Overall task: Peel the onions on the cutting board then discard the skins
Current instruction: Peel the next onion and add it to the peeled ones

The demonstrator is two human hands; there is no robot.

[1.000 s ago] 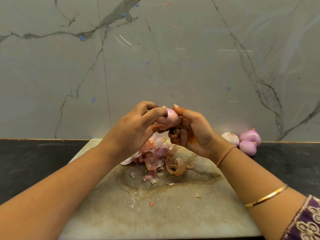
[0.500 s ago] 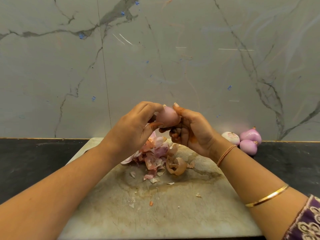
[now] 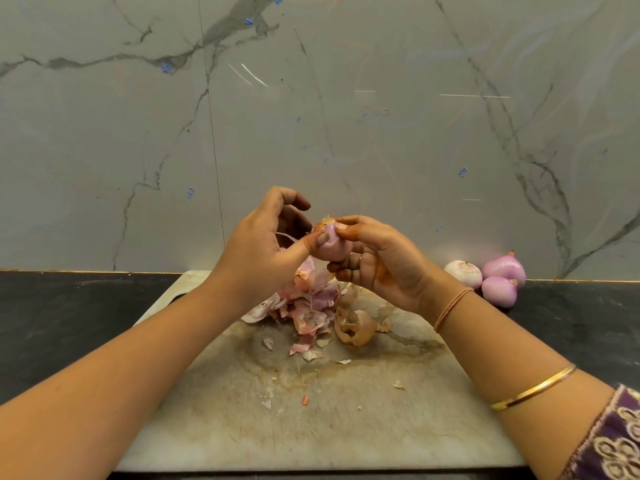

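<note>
**Left hand** (image 3: pixel 263 251): thumb laid flat against the near side of the onion (image 3: pixel 334 251). The other fingers (image 3: pixel 294 202) are arched above it, parted and lifted off. A thin strip of skin (image 3: pixel 286 236) runs from the onion towards the palm. Whether any finger holds the strip cannot be told.

**Right hand** (image 3: pixel 381 268): grips the onion. Thumb and forefinger pinch its top end and the lower fingers curl beneath it. The palm side faces the camera.

**Onion**: held in the air between both hands, above the far part of the cutting board (image 3: pixel 346 427). It is pale pink with a scrap of brown skin at the tip. Its far side and underside are hidden by the fingers.

**Skins** (image 3: pixel 308 306): a loose heap of pink and brown pieces on the far half of the board, directly below the hands. The left wrist covers its back edge. One curled brown shell lies at the heap's right, and small flakes are scattered nearer the camera.

**Cutting board**: pale and stained, lying on the dark bench (image 3: pixel 69 317). Its near edge is cut off by the frame.

**Three onions** (image 3: pixel 485 277): clustered on the bench to the right of the board, against the marble wall (image 3: pixel 346 116) and touching one another.

**Right forearm**: wears a thread band (image 3: pixel 453 308) and a gold bangle (image 3: pixel 533 388). A purple patterned sleeve (image 3: pixel 613 441) is cut off at the corner.
</note>
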